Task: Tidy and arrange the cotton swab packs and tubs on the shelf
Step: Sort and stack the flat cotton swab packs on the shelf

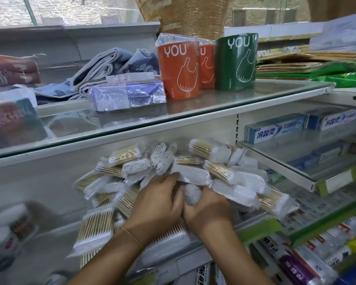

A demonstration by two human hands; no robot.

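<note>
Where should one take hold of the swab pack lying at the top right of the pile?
Pinch this swab pack across its middle, over the wooden sticks, coming from above and in front. It lies sideways on top, sticks exposed; the cotton ends are soft, probably slippery.

The heap of swab packs (195, 171) fills the middle of this shelf bay, and it packs in tight around your left hand (158, 202) and right hand (209, 208). The glass shelf (265, 93) hangs just over the heap, so there is little room above. Left of the heap, by the white back wall (39, 177), there is open space. Up top, bare glass lies in front of the green roll (236, 60).
</note>
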